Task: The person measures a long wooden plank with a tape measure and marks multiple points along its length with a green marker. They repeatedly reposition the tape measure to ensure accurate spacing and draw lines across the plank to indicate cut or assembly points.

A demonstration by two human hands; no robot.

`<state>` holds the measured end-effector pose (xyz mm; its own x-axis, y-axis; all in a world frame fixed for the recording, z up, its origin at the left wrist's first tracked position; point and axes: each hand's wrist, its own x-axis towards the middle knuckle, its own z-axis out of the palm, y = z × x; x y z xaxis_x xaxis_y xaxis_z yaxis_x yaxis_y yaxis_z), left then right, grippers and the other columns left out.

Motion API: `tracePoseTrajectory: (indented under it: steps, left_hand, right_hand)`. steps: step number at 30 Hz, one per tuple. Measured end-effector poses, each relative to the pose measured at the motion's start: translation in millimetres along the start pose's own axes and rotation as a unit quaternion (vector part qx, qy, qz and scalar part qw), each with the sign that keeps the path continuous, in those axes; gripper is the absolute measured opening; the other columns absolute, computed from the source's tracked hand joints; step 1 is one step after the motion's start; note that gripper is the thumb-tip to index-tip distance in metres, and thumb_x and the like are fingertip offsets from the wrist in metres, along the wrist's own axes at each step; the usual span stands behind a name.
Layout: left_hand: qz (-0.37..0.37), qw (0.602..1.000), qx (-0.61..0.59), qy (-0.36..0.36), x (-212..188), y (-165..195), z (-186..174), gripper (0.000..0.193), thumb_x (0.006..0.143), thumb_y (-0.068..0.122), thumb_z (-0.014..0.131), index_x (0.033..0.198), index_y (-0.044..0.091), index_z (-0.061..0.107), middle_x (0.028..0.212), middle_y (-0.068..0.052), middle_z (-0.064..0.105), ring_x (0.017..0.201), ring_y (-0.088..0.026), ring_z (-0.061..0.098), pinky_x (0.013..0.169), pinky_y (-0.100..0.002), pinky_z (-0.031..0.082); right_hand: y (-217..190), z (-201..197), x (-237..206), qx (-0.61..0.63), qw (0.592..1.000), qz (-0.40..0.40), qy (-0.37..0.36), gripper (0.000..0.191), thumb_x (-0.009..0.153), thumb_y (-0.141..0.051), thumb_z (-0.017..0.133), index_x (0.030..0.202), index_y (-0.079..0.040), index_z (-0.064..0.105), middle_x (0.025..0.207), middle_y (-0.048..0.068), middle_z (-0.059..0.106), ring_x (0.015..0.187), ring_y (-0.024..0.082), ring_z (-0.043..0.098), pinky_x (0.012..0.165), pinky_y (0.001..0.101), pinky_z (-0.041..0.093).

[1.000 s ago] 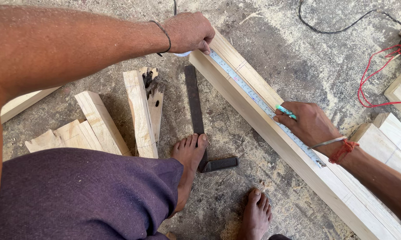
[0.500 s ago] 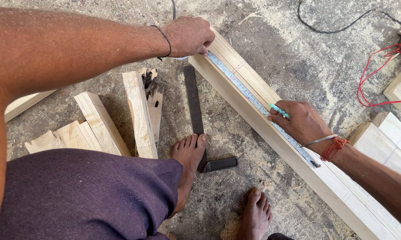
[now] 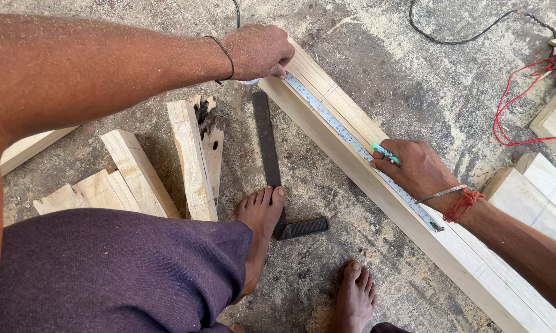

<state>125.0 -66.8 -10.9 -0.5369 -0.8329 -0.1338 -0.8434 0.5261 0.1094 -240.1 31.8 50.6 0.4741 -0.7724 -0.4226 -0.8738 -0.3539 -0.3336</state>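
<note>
Sliding up the beam — that's your right hand (image 3: pixel 417 168), which is now sitting a little nearer the far end than it was a second ago, while your left is staying put. You're working over a long pale wooden beam (image 3: pixel 376 191) that is lying diagonally across the dusty concrete floor (image 3: pixel 389 80). Along its top face a steel measuring tape (image 3: pixel 352 143) is lying stretched out flat. Your left hand (image 3: pixel 258 50) is closing its fingers down on the far end of that tape, pressing it against the wood. Your right hand is curling around a small teal pencil (image 3: pixel 384 152), its tip touching the beam just beside the tape's edge. Left of the beam, a dark try square (image 3: pixel 272 166) is lying flat, with your bare left foot (image 3: pixel 259 231) touching its blade. Further left, short offcut blocks (image 3: pixel 188 157) are lying in a loose pile — and a red cord (image 3: pixel 515 102) is looping on the floor at the upper right.
</note>
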Motion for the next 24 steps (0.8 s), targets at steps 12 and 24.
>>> tracePoseTrajectory:
  steps: [12, 24]
  left_hand:
    - [0.015, 1.000, -0.008, 0.009, -1.8, 4.9, -6.6, 0.033, 0.090, 0.042, 0.075, 0.092, 0.009, 0.073, 0.093, -0.013, 0.066, 0.088, -0.028, 0.070, 0.079, -0.045, 0.059]
    - [0.016, 1.000, 0.002, 0.007, 0.2, 3.9, -3.2, 0.033, 0.091, 0.042, 0.075, 0.090, 0.008, 0.074, 0.084, -0.014, 0.068, 0.081, -0.027, 0.072, 0.072, -0.045, 0.060]
  right_hand:
    - [2.0, -1.2, -3.3, 0.013, 1.000, -0.006, 0.002, 0.031, 0.096, -0.033, 0.064, 0.095, -0.003, 0.074, 0.078, 0.014, 0.074, 0.064, 0.022, 0.071, 0.063, 0.0413, 0.058]
    - [3.0, -0.6, -3.4, 0.005, 1.000, -0.001, -0.003, 0.033, 0.096, -0.036, 0.063, 0.099, -0.005, 0.074, 0.078, 0.014, 0.074, 0.064, 0.022, 0.072, 0.063, 0.0415, 0.059]
